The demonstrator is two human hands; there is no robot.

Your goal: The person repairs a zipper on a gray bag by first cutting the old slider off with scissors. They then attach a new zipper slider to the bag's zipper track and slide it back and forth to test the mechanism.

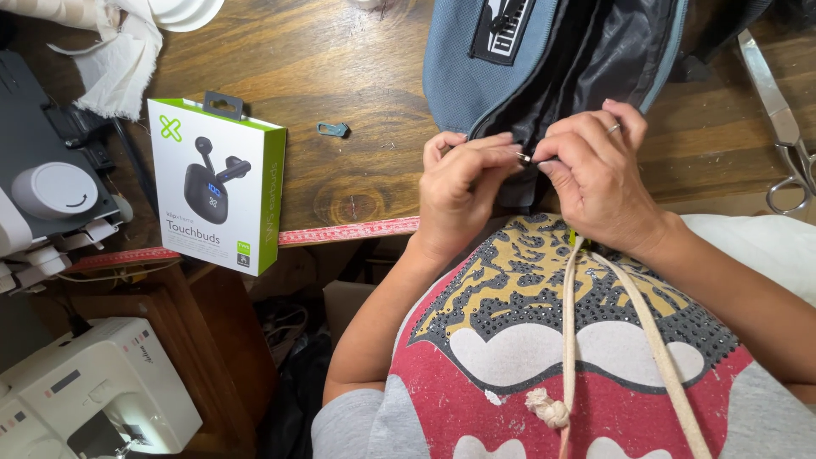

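A blue fabric bag [463, 68] with a black lining lies on the wooden table [340, 68], its open zipper edge facing me. My left hand [459, 191] pinches the black zipper edge [544, 106] at the bag's near end. Right beside it, my right hand [599, 178], with a ring on one finger, pinches the same edge. A small metal piece [524, 156] shows between the fingertips of both hands. A loose blue zipper slider [332, 129] rests on the table left of the bag.
A green and white earbud box [217, 183] lies at the table's front left edge. Scissors [786, 136] lie at the far right. A red tape measure [348, 230] runs along the table edge. A white sewing machine [93, 395] stands at lower left, white cloth [119, 59] at top left.
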